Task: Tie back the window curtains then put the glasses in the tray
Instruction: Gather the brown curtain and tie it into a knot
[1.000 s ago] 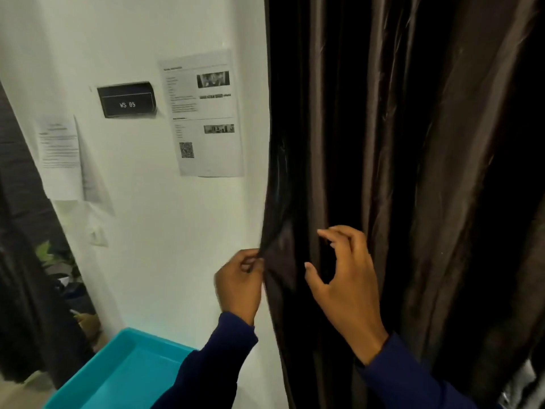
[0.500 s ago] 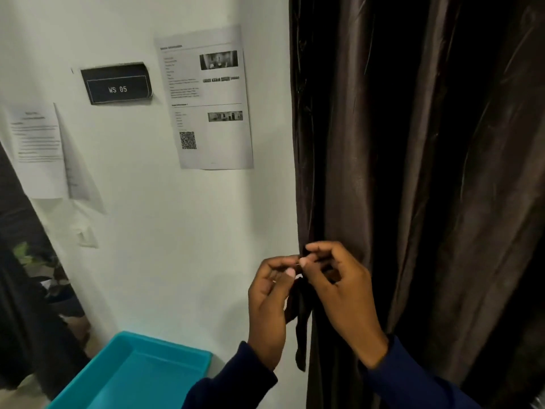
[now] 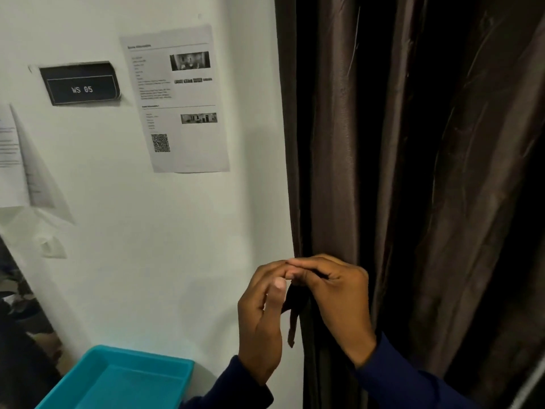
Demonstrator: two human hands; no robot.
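Note:
A dark brown curtain (image 3: 413, 172) hangs in folds on the right, its left edge against the white wall. A narrow dark tie-back strap (image 3: 293, 323) dangles at that edge. My left hand (image 3: 261, 323) and my right hand (image 3: 336, 299) meet at the top of the strap, fingertips together, both pinching it. A turquoise tray (image 3: 124, 379) sits at the lower left, with nothing visible inside it. No glasses are in view.
The white wall (image 3: 147, 246) carries a black "WS 05" plaque (image 3: 81, 84), a printed sheet with a QR code (image 3: 177, 101) and another paper (image 3: 14, 160) at the far left. A dark opening shows at the lower left.
The view has shifted closer to the hands. My hands stay joined at the curtain's edge, and the strap now hangs between them a little lower.

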